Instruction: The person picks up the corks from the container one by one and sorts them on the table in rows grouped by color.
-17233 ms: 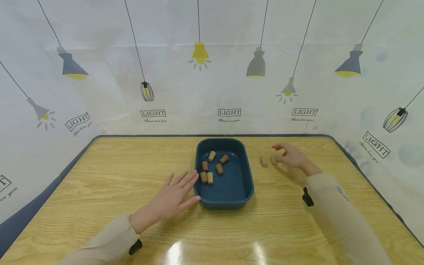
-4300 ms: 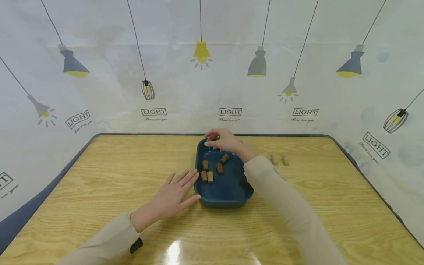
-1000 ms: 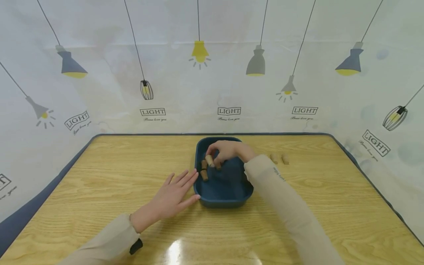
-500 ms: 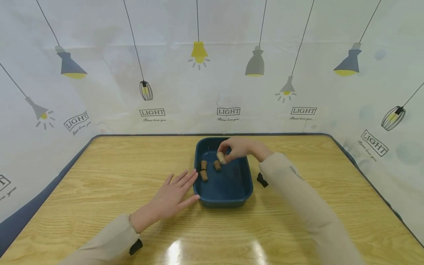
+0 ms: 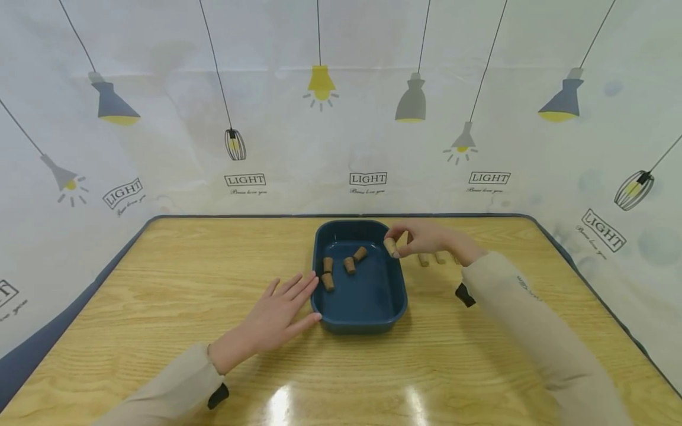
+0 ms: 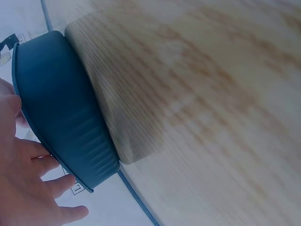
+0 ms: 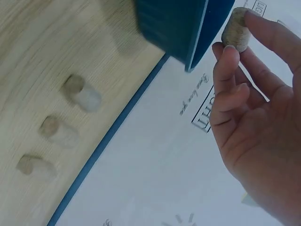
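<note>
In the head view my right hand [image 5: 421, 238] pinches a pale cork [image 5: 391, 247] between thumb and fingers, over the right rim of a blue tray [image 5: 367, 326]. The right wrist view shows the same cork [image 7: 236, 29] at the fingertips. My left hand [image 5: 274, 313] lies with straight, spread fingers against the tray's left rim, as the left wrist view also shows. Several brown corks lie in the tray: an end-to-end pair near the left wall, with a lower cork [image 5: 327, 282], and another pair near the middle, with a slanted cork [image 5: 360, 254].
Three pale corks stand in a row on the wooden table [image 5: 202, 260], right of the tray; one of them [image 7: 82, 92] is nearest it. My right hand and sleeve partly cover them in the head view. A lamp-printed backdrop [image 5: 288, 142] rises behind the table's edge.
Over the last second my right hand has lifted the pale cork from the tray's left part and carried it right to the rim. Another pale cork has left the tray earlier. My left hand stays put.
</note>
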`<state>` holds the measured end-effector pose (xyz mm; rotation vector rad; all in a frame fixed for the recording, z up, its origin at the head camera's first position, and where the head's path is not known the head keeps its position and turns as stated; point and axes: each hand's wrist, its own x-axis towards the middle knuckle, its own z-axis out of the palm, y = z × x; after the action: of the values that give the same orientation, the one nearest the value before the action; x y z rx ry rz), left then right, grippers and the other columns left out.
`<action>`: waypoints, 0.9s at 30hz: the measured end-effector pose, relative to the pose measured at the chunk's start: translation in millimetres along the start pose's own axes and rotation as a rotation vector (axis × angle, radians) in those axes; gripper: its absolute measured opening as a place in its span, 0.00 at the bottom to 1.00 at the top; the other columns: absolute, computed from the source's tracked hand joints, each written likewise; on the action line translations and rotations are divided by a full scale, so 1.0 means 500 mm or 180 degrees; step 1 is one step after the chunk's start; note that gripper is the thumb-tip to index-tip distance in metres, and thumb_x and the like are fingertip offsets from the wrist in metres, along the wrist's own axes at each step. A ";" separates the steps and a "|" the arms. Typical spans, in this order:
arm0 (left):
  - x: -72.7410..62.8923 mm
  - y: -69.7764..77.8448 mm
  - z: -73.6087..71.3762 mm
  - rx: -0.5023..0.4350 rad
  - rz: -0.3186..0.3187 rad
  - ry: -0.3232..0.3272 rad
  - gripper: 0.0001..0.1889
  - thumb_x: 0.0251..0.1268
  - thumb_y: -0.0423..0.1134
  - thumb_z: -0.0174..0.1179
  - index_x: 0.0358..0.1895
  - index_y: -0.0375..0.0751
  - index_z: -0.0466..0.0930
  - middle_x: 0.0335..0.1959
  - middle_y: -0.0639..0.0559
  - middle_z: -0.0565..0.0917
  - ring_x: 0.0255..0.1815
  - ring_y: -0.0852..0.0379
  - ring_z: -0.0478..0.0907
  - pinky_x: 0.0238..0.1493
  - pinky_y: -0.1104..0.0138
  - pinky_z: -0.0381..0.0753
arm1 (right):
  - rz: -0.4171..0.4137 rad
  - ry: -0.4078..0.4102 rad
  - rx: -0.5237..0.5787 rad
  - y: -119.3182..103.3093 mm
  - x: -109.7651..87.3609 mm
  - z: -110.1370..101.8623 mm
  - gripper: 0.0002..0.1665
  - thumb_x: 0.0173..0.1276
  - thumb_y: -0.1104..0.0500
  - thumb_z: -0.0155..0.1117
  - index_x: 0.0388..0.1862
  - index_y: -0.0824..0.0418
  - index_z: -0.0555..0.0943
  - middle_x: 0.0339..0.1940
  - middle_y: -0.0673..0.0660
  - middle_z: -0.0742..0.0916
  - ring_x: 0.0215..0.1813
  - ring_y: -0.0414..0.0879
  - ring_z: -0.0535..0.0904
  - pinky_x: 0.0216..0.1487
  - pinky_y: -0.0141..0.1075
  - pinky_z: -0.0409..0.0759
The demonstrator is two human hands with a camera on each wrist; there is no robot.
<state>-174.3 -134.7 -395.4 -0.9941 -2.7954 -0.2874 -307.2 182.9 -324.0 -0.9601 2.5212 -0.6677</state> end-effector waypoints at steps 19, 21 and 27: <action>-0.002 -0.001 0.005 -0.0020 0.0008 0.0052 0.35 0.65 0.59 0.39 0.67 0.39 0.53 0.67 0.48 0.54 0.65 0.48 0.51 0.58 0.45 0.49 | 0.0177 0.0199 0.0111 0.106 -0.117 -0.009 0.25 0.60 0.62 0.59 0.56 0.69 0.69 0.49 0.64 0.76 0.30 0.46 0.76 0.32 0.41 0.74; -0.002 -0.001 0.005 -0.0016 0.0008 0.0059 0.34 0.65 0.59 0.39 0.67 0.39 0.53 0.67 0.48 0.54 0.65 0.47 0.52 0.58 0.45 0.49 | 0.0174 0.0246 0.0088 0.115 -0.128 -0.009 0.25 0.60 0.61 0.59 0.55 0.70 0.69 0.48 0.64 0.76 0.35 0.49 0.76 0.34 0.41 0.74; -0.001 -0.001 0.003 -0.0022 -0.0022 0.0000 0.35 0.65 0.60 0.38 0.67 0.39 0.53 0.67 0.49 0.53 0.66 0.48 0.50 0.59 0.46 0.48 | 0.0211 0.0424 -0.0043 0.141 -0.165 -0.007 0.26 0.60 0.60 0.60 0.55 0.71 0.69 0.48 0.64 0.76 0.43 0.55 0.74 0.39 0.40 0.72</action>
<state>-174.3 -134.8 -396.9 -0.9860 -2.8002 -0.2982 -287.5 287.0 -346.2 -0.8587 2.6639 -0.7176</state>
